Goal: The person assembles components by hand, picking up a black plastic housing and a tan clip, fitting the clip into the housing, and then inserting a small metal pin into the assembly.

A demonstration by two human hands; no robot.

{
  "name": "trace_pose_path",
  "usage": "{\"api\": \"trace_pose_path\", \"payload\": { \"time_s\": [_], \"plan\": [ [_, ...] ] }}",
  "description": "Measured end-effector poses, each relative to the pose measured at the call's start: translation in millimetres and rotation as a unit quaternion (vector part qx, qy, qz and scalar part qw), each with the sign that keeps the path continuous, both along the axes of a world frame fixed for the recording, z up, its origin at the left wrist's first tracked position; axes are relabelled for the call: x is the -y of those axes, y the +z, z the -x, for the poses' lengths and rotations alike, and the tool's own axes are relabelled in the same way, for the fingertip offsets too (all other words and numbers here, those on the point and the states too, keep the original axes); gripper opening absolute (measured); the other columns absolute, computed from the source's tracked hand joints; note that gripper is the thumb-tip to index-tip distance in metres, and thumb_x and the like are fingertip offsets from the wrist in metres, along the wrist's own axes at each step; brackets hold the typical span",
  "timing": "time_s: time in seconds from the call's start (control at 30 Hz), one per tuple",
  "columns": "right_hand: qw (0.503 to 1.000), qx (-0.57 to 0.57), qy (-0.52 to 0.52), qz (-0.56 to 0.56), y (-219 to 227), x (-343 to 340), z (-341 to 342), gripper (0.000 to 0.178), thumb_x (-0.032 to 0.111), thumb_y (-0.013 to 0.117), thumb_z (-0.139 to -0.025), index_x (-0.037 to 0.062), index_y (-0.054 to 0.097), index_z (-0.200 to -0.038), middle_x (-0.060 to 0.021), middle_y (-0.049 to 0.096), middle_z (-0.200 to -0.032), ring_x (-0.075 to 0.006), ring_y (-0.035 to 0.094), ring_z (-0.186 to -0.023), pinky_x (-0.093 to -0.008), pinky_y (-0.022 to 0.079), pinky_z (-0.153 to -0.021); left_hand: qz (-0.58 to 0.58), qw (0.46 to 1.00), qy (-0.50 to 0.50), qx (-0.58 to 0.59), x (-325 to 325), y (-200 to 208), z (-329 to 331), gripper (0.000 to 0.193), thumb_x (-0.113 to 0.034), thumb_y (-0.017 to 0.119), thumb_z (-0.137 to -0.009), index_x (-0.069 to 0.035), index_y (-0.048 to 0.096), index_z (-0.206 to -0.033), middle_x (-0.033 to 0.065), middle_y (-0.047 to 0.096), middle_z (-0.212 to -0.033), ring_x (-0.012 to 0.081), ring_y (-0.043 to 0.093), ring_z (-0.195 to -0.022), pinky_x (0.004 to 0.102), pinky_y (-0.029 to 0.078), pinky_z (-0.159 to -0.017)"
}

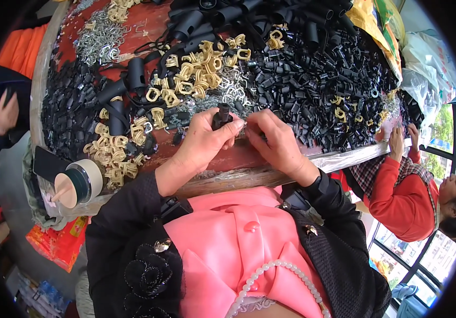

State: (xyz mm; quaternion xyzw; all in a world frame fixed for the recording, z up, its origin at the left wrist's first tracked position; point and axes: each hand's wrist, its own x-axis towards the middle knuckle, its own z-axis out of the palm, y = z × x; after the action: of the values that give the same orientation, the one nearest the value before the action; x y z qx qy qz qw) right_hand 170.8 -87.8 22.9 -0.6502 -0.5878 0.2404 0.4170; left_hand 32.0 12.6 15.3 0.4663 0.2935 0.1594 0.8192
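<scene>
My left hand (196, 142) is closed around a small black plastic part (222, 114), with a narrow knob standing up above the fingers. Just to its right, my right hand (278, 140) has its thumb and forefinger pinched near the left fingertips. What that pinch holds, if anything, is too small to make out. Both hands hover above the table's near edge. Beyond them lie a heap of tan plastic clips (201, 74), bent silvery wire pieces (234, 87) and a wide pile of small black parts (304, 87).
Black tubes (136, 74) lie among the clips and along the far side. A green spool (82, 180) and a dark phone (49, 164) sit at the left corner. A person in red sleeves (397, 204) works at the right; another person's hand (8, 112) shows at the left.
</scene>
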Motion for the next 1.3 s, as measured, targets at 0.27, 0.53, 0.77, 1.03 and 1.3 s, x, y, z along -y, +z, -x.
{"api": "trace_pose_path", "payload": {
  "time_s": [0.27,0.53,0.77,1.03,1.3],
  "plan": [
    [0.999,0.016,0.046,0.012,17.7,-7.3,-6.6,0.011,0.002,0.057,-0.076,-0.0021,0.051,-0.084,-0.0072,0.051,-0.071,-0.0139,0.052,-0.062,-0.0247,0.042,-0.055,0.067,0.998,-0.018,0.002,-1.0,3.1,-0.4,0.011,-0.014,0.058,-0.078,-0.005,0.053,-0.077,-0.0005,0.050,-0.062,0.0067,0.045,-0.051,0.0190,0.032,-0.045],
    [0.998,-0.022,0.030,0.049,14.1,-0.8,-2.5,0.009,0.006,0.054,-0.079,-0.0013,0.051,-0.083,-0.0055,0.052,-0.071,-0.0126,0.050,-0.060,-0.0235,0.040,-0.053,0.053,0.998,-0.032,-0.006,1.5,0.6,0.3,0.011,-0.014,0.058,-0.078,-0.005,0.053,-0.077,-0.0005,0.050,-0.062,0.0069,0.045,-0.051,0.0191,0.033,-0.045],
    [0.954,-0.274,0.009,0.118,0.5,5.1,-3.1,0.011,0.010,0.054,-0.082,0.0001,0.051,-0.083,0.0008,0.050,-0.067,-0.0067,0.047,-0.056,-0.0205,0.037,-0.049,-0.032,0.999,-0.039,-0.004,2.0,2.2,-1.5,0.011,-0.012,0.059,-0.078,-0.003,0.054,-0.079,-0.0011,0.050,-0.062,0.0056,0.045,-0.052,0.0187,0.035,-0.047],
    [0.913,-0.376,-0.002,0.158,4.3,5.0,-1.3,0.011,0.013,0.054,-0.082,0.0016,0.052,-0.082,0.0044,0.048,-0.063,-0.0014,0.042,-0.054,-0.0156,0.035,-0.047,-0.082,0.996,-0.041,-0.001,1.7,0.8,-1.4,0.012,-0.013,0.060,-0.078,-0.002,0.055,-0.076,-0.0013,0.050,-0.060,0.0051,0.045,-0.052,0.0188,0.036,-0.047],
    [0.869,-0.461,0.007,0.178,3.5,6.3,-3.8,0.012,0.012,0.055,-0.081,0.0009,0.053,-0.081,0.0037,0.047,-0.064,-0.0020,0.040,-0.052,-0.0156,0.033,-0.046,-0.022,0.997,-0.077,-0.011,0.2,0.5,-0.2,0.015,-0.016,0.061,-0.078,-0.002,0.055,-0.074,-0.0012,0.050,-0.057,0.0048,0.044,-0.049,0.0185,0.036,-0.046]
  ]
}}
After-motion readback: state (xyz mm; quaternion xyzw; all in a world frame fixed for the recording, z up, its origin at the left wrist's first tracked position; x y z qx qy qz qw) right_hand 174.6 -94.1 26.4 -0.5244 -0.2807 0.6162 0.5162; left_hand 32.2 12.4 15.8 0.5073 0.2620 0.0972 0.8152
